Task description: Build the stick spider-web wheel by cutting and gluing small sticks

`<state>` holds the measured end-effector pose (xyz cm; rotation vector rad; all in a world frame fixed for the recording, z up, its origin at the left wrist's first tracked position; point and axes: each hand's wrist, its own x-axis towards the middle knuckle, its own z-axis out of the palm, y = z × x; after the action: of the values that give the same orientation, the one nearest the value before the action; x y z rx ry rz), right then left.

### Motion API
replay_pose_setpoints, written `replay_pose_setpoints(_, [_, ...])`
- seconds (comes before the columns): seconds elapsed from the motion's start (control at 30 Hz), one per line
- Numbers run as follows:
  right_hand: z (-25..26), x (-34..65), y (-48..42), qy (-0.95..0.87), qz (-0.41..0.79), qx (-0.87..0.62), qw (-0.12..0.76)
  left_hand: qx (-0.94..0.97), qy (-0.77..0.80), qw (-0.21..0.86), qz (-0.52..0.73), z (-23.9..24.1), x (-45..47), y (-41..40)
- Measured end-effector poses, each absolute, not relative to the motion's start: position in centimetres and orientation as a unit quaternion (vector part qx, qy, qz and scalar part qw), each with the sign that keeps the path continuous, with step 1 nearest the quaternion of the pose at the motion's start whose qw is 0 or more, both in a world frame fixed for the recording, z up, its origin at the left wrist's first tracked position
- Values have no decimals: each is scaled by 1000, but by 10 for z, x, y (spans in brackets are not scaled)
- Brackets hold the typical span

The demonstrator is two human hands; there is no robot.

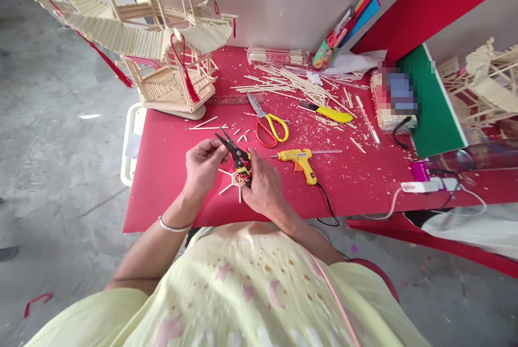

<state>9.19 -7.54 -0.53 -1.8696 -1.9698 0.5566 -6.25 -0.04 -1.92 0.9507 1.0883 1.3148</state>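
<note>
My right hand (265, 184) is wrapped around the handles of long-nosed pliers (232, 148) with black jaws, which point up and left and stand slightly apart. Beside the jaw tips, my left hand (203, 166) is closed in a pinch; whatever lies between its fingers is too small to make out. Below the pliers, a small hexagonal stick frame (233, 184) with spokes is partly covered by the tool and my right hand. A few short cut stick pieces (242, 136) lie just beyond the pliers.
A yellow glue gun (301, 162) lies right of my hands, with scissors (272, 123) and a yellow utility knife (334, 114) farther back. Loose sticks (291, 81) cover the red table's (162, 196) rear. A stick-built pavilion (174, 88) stands back left; a power strip (424, 186) sits right.
</note>
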Motion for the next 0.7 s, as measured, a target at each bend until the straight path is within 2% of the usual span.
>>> replay_pose_setpoints(0.2, [-3, 91, -75, -654, 276, -658, 252, 381, 440, 592, 558, -7, -54, -3])
replay_pose_setpoints(0.33, [1, 114, -72, -614, 237, -687, 308, 358, 439, 609, 555, -3, -54, 0])
replay_pose_setpoints(0.43, [3, 157, -74, -552, 173, -751, 319, 346, 429, 629, 548, -2, -56, 1])
replay_pose_setpoints(0.57, [-3, 235, -87, -419, 60, -875, 234, 344, 429, 650, 524, -3, -58, 3])
replay_pose_setpoints(0.7, [-19, 299, -104, -283, 34, -954, 99, 458, 471, 622, 426, -11, -62, 8])
